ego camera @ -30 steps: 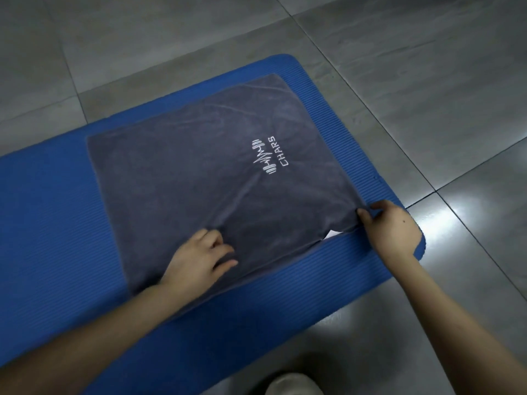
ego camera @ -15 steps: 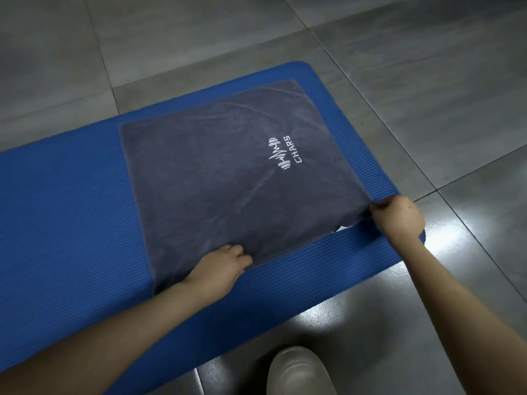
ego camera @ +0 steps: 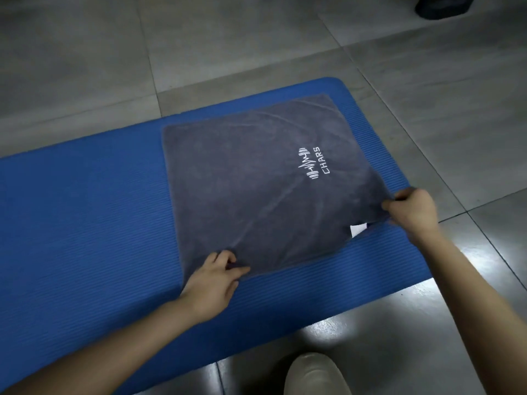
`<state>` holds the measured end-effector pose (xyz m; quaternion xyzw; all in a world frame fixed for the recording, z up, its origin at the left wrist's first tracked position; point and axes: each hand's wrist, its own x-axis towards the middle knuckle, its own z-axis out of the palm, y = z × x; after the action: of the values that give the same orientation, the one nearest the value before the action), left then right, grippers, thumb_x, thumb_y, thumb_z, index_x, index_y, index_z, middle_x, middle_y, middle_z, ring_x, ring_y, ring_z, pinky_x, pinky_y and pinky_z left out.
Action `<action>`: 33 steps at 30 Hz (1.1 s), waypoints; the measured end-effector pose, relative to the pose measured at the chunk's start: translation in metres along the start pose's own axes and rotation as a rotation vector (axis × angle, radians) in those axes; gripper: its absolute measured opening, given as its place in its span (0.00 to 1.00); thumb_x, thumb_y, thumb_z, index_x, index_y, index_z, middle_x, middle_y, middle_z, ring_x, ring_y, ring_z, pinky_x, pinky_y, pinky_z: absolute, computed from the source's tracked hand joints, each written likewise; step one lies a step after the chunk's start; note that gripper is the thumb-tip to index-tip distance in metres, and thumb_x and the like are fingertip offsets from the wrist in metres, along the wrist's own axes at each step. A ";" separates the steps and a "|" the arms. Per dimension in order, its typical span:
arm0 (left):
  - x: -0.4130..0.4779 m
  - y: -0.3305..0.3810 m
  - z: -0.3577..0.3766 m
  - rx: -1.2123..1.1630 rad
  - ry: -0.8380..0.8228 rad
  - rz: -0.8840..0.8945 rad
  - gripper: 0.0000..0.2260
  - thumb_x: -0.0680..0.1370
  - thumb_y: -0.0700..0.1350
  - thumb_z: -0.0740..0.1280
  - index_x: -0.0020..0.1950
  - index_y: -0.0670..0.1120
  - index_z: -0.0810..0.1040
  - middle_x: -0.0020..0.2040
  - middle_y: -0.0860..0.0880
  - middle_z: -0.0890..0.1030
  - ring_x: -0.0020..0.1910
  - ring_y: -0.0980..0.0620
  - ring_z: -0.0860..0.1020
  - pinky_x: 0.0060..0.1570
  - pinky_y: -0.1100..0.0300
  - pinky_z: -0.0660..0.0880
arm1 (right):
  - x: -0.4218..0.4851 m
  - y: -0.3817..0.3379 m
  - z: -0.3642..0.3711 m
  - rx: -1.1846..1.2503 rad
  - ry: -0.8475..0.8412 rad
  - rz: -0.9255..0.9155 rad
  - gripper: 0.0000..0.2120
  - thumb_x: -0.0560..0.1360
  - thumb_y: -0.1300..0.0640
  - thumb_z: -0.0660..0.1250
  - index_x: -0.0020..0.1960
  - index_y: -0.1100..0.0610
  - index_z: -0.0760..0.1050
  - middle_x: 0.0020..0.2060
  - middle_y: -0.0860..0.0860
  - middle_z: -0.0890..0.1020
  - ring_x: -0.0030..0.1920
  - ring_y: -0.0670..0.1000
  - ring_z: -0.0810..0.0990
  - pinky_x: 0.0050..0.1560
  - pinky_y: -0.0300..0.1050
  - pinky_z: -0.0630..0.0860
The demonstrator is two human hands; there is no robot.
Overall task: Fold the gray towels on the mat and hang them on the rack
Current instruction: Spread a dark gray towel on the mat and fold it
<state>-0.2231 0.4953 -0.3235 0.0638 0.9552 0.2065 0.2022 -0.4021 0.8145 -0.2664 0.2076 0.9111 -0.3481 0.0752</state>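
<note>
Gray towel: left hand and right hand fingers pinch its near corners.

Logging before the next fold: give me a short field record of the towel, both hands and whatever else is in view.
towel: gray towel lies flat on the blue mat, CHARS logo facing up
left: left hand pinches the towel's near edge by its left corner
right: right hand grips the near right corner, raised a little
label: white tag peeks out beneath that corner
rack: not in view
other: pale shoe on the tiled floor; dark object at the top right
</note>
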 end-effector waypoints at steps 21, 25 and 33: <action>-0.017 -0.033 -0.054 -1.424 0.320 -0.934 0.06 0.80 0.39 0.61 0.44 0.46 0.74 0.41 0.44 0.77 0.38 0.48 0.76 0.40 0.55 0.76 | -0.161 -0.103 0.178 -0.522 -0.676 -0.869 0.08 0.75 0.51 0.63 0.51 0.50 0.78 0.49 0.48 0.82 0.53 0.52 0.79 0.51 0.44 0.74; -0.005 -0.033 -0.044 -1.458 0.425 -0.961 0.06 0.79 0.39 0.62 0.43 0.47 0.73 0.40 0.46 0.77 0.36 0.50 0.77 0.35 0.57 0.77 | -0.122 -0.141 0.197 -0.429 -0.407 -0.769 0.07 0.75 0.51 0.64 0.49 0.51 0.78 0.47 0.51 0.84 0.52 0.56 0.80 0.48 0.45 0.74; 0.005 -0.026 -0.031 -1.116 0.531 -0.933 0.07 0.73 0.42 0.69 0.39 0.51 0.73 0.39 0.50 0.80 0.37 0.47 0.82 0.40 0.52 0.81 | -0.077 -0.211 0.268 -0.580 -0.119 -0.851 0.18 0.76 0.46 0.64 0.53 0.61 0.74 0.50 0.58 0.80 0.53 0.60 0.77 0.43 0.46 0.67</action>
<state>-0.2414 0.4615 -0.3108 -0.5084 0.6541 0.5590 0.0347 -0.4256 0.4692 -0.3173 -0.2307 0.9681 -0.0920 0.0331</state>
